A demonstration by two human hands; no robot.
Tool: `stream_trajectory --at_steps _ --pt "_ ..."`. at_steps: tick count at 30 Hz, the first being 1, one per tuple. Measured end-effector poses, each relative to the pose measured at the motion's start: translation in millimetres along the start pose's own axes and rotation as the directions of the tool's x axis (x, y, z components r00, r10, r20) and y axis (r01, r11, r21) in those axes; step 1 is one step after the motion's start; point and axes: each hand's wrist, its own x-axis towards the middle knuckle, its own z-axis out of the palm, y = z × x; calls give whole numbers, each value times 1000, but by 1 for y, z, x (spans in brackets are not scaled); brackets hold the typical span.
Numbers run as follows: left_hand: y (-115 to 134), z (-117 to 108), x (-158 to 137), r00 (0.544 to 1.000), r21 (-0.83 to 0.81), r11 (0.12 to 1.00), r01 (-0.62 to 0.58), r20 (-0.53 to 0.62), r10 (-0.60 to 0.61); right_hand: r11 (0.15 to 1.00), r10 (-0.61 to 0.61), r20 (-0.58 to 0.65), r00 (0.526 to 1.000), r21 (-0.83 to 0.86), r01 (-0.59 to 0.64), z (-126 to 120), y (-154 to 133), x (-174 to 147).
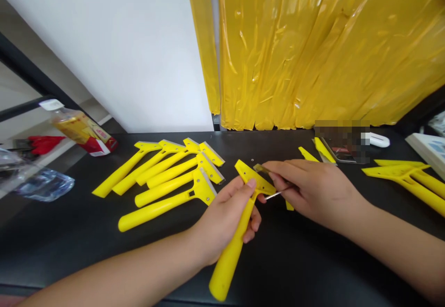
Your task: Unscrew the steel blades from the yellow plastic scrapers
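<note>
At centre, the left hand (pixel 225 213) pinches a yellow long-handled plastic scraper (pixel 231 257), right hand (pixel 311 187) a thin silver metal rod (pixel 274 195); a loosening grip could drop either.

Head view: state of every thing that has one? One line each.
Left hand: closed around the held scraper's neck
Right hand: closed on the thin metal rod
Held scraper: gripped, handle slanting toward the wearer
Thin metal rod: gripped, tip by the scraper head
Six scrapers at left: lying, metal edges fitted
Bottle: capped
Yellow sheeting: hanging, wrinkled
</note>
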Motion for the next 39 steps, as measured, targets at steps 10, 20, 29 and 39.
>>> stream_trajectory --at_steps 10,20,29,39 --pt "2 -1 2 1000 -83 996 -29 -1 29 925 -346 -46 937 -183 333 -10 -12 -1" --pt "12 -5 2 1000 -55 998 -19 -4 19 762 233 302 924 534 -367 -15 -5 8" --pt "17 -9 3 999 0 1000 7 -32 -7 580 234 474 849 633 -513 -20 -2 11" --pt "14 -13 3 1000 43 999 -8 -20 9 551 210 490 846 656 -516 -21 0 8"
